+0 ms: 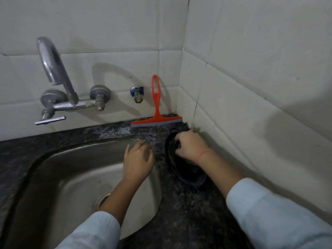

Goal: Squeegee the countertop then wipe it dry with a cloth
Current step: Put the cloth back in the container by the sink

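In the corner by the sink, seen from the head camera, the orange squeegee stands propped against the tiled wall. Its blade is down on the dark speckled countertop and its loop handle is up, a spot where it can drain and is within easy reach; neither hand touches it. The right hand is just in front of it, fingers curled over the far rim of a dark round dish that lies on the counter close to the side wall. I'd judge the dish is being got out of the way, since the blade needs a bare run toward the sink. The left hand hovers over the sink's edge with fingers spread and relaxed, holding nothing, likely ready to steady or take the dish. The counter near the blade looks wet. No cloth shows anywhere, so I take it the squeegee pass is not yet begun and the drying comes well after
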